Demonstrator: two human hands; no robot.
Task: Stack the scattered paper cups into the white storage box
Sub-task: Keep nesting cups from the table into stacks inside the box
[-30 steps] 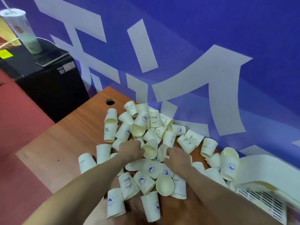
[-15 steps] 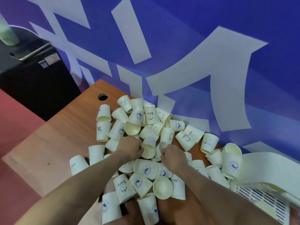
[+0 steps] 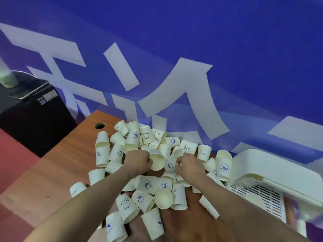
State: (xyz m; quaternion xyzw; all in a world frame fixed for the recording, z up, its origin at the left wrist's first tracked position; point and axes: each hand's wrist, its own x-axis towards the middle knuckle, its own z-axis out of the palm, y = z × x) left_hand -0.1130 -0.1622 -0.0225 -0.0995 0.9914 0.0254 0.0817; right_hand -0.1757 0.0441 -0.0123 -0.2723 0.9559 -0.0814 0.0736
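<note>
Several cream paper cups (image 3: 146, 185) with blue prints lie scattered in a heap on the wooden table (image 3: 52, 175). My left hand (image 3: 138, 160) is closed around a cup (image 3: 157, 159) lying on its side with its mouth facing me. My right hand (image 3: 187, 163) is curled on another cup (image 3: 177, 153) right beside it. The white storage box (image 3: 258, 194), with slotted walls and its lid (image 3: 272, 170) raised, sits at the right, with at least one cup (image 3: 255, 200) inside.
A blue wall banner with white shapes (image 3: 174, 81) rises straight behind the table. A round cable hole (image 3: 100, 126) sits at the table's far left corner. A black cabinet (image 3: 33, 119) with a drink cup (image 3: 7, 79) on top stands at the left, over red floor (image 3: 12, 154).
The camera has tilted and shifted slightly. Both hands have stayed in the middle of the heap, now each closed more clearly on a cup.
</note>
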